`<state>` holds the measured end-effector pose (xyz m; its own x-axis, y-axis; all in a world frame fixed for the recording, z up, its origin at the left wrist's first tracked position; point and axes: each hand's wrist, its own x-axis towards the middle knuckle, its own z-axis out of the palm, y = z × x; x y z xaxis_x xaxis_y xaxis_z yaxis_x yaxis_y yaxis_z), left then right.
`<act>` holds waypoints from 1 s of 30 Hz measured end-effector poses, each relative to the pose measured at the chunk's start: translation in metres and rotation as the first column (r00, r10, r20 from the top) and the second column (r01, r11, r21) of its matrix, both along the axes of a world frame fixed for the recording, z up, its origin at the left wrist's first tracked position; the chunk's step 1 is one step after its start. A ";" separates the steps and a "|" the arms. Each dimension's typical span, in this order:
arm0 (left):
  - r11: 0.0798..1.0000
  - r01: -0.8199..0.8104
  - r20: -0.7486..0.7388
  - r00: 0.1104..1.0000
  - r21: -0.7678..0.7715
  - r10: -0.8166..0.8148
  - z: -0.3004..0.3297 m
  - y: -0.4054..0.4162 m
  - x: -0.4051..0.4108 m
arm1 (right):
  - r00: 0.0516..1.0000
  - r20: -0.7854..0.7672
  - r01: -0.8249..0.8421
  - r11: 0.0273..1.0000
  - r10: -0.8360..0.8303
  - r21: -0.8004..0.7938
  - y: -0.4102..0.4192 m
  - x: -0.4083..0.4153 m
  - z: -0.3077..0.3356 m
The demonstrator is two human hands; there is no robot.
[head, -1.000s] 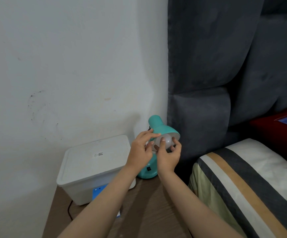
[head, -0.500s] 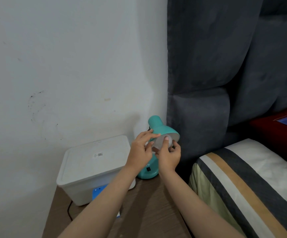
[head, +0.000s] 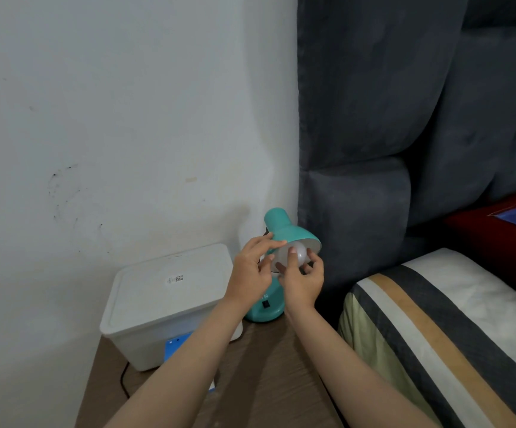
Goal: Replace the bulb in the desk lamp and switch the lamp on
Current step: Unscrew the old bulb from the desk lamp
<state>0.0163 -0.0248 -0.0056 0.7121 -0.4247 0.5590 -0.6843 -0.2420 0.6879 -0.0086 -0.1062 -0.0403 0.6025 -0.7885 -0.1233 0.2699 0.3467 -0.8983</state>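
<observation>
A teal desk lamp (head: pixel 281 225) stands on the wooden bedside table, its shade tilted toward me. Inside the shade sits a white bulb (head: pixel 301 254), unlit. My right hand (head: pixel 303 281) wraps its fingers around the bulb from below. The edge of the shade is pinched by my left hand (head: pixel 250 271), thumb and fingers on the rim. The lamp's round base (head: pixel 266 307) shows a small black switch between my wrists.
A white lidded plastic box (head: pixel 170 291) fills the table's left side, with a blue item and a black cable below it. The wooden table (head: pixel 250 381) meets a white wall. A dark padded headboard (head: pixel 389 118) and a striped pillow (head: pixel 436 319) stand to the right.
My right hand's fingers have shifted around the bulb, turning their hold on it. The left hand stays on the shade's rim.
</observation>
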 end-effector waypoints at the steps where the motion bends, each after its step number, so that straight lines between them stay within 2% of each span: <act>1: 1.000 0.004 -0.009 1.000 -0.006 -0.004 0.000 0.000 0.000 | 1.000 0.006 0.006 1.000 -0.006 -0.017 -0.002 -0.001 0.000; 6: 1.000 0.013 -0.018 1.000 -0.016 -0.013 0.000 0.000 0.001 | 0.998 0.062 -0.007 0.990 0.016 -0.140 -0.008 -0.007 0.000; 13: 1.000 0.004 -0.005 1.000 -0.005 -0.004 0.000 0.000 0.000 | 0.998 0.053 0.014 0.999 -0.016 0.050 -0.001 -0.004 -0.002; 21: 1.000 0.001 -0.013 1.000 -0.017 -0.001 0.001 0.000 0.002 | 0.998 0.061 0.001 0.993 0.006 -0.122 -0.008 -0.007 -0.001; 23: 1.000 0.001 -0.019 1.000 -0.022 -0.001 0.001 0.000 0.000 | 0.997 0.071 0.009 0.996 -0.003 -0.083 -0.005 -0.008 -0.001; 27: 1.000 0.001 -0.017 1.000 0.001 -0.001 -0.001 0.003 0.000 | 0.997 0.078 -0.023 0.996 0.016 0.090 0.001 -0.003 -0.003; 30: 1.000 -0.006 -0.016 1.000 0.009 0.006 -0.001 0.004 0.000 | 0.999 0.045 -0.012 0.999 0.010 0.040 0.001 -0.001 -0.004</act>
